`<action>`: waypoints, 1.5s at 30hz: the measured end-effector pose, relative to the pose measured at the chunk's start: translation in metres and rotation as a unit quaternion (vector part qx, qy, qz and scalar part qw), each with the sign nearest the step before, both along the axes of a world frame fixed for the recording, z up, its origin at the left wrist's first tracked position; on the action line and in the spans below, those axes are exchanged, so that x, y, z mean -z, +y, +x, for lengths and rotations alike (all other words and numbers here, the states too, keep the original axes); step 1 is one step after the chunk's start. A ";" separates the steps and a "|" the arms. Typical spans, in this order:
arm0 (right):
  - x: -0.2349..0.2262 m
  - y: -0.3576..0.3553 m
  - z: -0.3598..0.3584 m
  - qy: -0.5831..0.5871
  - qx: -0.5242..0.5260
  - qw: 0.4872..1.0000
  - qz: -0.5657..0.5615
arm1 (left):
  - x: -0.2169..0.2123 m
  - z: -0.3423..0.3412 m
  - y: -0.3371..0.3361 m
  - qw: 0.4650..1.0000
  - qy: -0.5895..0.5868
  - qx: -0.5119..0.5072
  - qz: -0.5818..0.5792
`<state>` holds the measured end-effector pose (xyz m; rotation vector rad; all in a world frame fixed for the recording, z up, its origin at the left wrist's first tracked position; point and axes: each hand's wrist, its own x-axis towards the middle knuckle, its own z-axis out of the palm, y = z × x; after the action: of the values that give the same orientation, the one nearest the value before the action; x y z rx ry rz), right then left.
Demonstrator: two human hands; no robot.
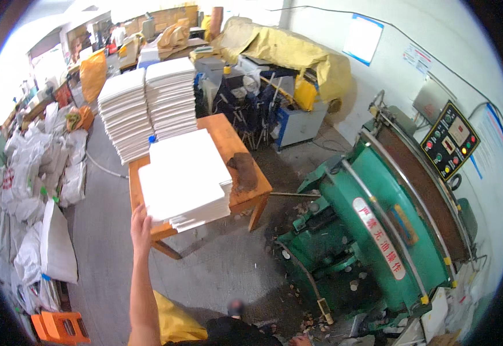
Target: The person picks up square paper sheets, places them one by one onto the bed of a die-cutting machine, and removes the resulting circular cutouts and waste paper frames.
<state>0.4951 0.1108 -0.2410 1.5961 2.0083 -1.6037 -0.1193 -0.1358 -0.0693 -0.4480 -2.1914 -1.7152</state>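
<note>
My left hand [141, 222] is at the near-left corner of a white sheet [179, 193], its fingers closed on the edge. That sheet lies on top of a stack of white sheets [202, 214] and juts out past the stack toward the left. The stack rests on a brown wooden table [220, 130]. Only a small part of my right hand [299, 341] shows at the lower edge, low and away from the table; its fingers are mostly hidden.
Two tall stacks of white sheets [172, 92] stand beyond the table. At the right is a large green machine [372, 196] with a control panel [450, 141]. White sacks [29, 167] and an orange stool [61, 327] line the left. A yellow cover [289, 49] drapes equipment behind.
</note>
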 end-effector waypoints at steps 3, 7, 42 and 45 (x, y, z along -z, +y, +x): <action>-0.010 -0.002 0.010 0.001 -0.041 0.998 0.047 | 0.003 0.009 -0.012 0.874 -0.257 0.053 0.409; 0.013 0.029 0.011 -0.084 0.119 0.971 -0.190 | -0.024 -0.047 -0.012 0.838 -0.372 0.271 0.292; -0.156 0.416 0.122 0.574 0.398 0.714 -0.041 | 0.103 0.442 0.468 0.643 -0.589 0.486 0.056; -0.159 0.356 0.221 0.504 0.544 0.671 0.025 | 0.081 0.481 0.565 0.647 -0.605 0.462 0.041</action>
<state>0.7160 0.4670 -0.0817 2.4671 1.1032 -3.4949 0.3613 0.4296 -0.1505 -0.5017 -2.8852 -3.4282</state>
